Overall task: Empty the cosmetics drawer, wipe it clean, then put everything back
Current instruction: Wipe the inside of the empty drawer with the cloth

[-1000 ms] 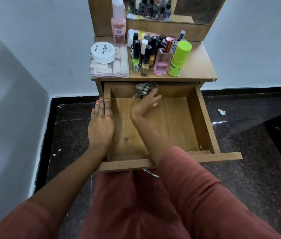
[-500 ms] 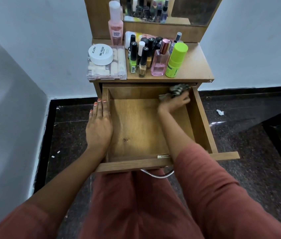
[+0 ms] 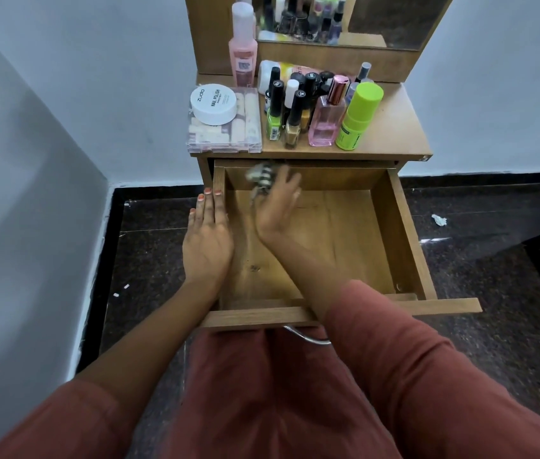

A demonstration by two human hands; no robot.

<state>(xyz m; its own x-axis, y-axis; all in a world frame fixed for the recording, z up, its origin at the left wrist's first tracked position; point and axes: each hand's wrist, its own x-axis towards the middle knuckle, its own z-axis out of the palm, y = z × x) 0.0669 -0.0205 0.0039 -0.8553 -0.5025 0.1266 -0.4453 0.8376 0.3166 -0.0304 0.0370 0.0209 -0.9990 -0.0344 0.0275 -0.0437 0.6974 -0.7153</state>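
Head view: left grip (image 3: 207, 241) lies flat, fingers straight, on the left wall of the drawer (image 3: 401, 233); right grip (image 3: 276, 207) clutches a blurred cloth (image 3: 262, 175) at the drawer's back.

Dark floor (image 3: 510, 342), pale walls (image 3: 63, 77), mirror (image 3: 401, 18)
A crumpled white scrap (image 3: 439, 220) lies on the floor at right; small white bits (image 3: 121, 290) lie near the left wall.

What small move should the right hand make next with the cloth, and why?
Probably draw the cloth toward the front of the drawer. The right hand holds it at the back left corner, most of the floor lies nearer the front, and the left hand rests flat on the left wall, seemingly steadying it.
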